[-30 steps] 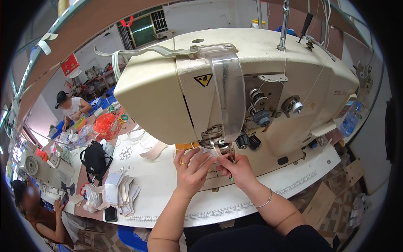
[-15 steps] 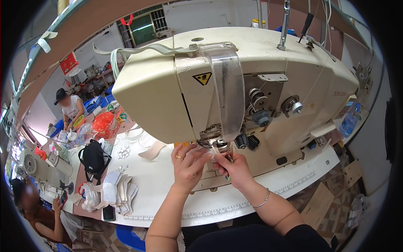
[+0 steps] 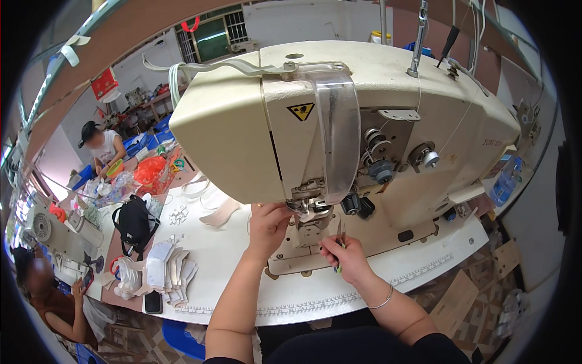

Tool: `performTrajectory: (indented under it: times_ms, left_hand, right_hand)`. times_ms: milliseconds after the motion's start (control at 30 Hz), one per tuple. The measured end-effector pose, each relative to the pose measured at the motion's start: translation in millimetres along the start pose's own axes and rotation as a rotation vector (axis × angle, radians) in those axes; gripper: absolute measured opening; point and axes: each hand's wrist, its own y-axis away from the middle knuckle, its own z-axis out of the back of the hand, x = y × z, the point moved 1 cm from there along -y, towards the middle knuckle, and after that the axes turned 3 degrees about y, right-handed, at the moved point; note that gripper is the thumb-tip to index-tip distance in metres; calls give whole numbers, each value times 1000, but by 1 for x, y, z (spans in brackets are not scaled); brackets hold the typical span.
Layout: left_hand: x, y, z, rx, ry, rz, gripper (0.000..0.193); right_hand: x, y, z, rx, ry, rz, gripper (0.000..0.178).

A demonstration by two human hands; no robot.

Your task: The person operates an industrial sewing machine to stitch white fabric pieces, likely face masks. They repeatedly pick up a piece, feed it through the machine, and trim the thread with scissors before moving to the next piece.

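Observation:
A cream sewing machine (image 3: 230,139) fills the middle of the view. Left of its presser foot (image 3: 312,209) is my left hand (image 3: 270,227), with fingers bent together and tips tucked under the machine head. Whatever they pinch is hidden. My right hand (image 3: 347,258) is closed around a pair of thread snips (image 3: 341,230) in front of the machine bed. The pointed metal blades stick up from my fist, and a bit of green handle shows below. A gap separates the snips from the presser foot.
Stacked white fabric pieces (image 3: 170,273), a phone (image 3: 154,302) and a black bag (image 3: 136,224) lie left on the white table (image 3: 291,303). A curved pale piece (image 3: 220,213) lies beside the machine. Two people (image 3: 106,151) sit at the left. A water bottle (image 3: 506,182) stands right.
My right hand has drawn away from the presser foot, toward the right and nearer me, bringing the snips into plain sight. My left hand stays by the foot, its fingers now further under the head.

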Motion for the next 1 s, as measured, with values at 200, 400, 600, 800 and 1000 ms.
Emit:
performTrajectory:
  times_ms: [200,400,600,800,1000]
  left_hand:
    - [14,3,-9,-22,92,75,13]
    - [12,3,-9,-22,81,70,16]
    - [10,1,-9,-46,57,34,18]
    - [-14,-5,5,10,-230,-142,15]
    - [-12,-1,1,-37,-203,-117,17]
  right_hand:
    - [-5,4,6,-2,-9,-32,19]
    - [-13,5,9,12,-27,-52,20]
    - [-18,7,7,26,-12,-69,19]
    - [-20,9,5,36,-17,-73,20]
    - [-23,11,7,27,18,-95,21]
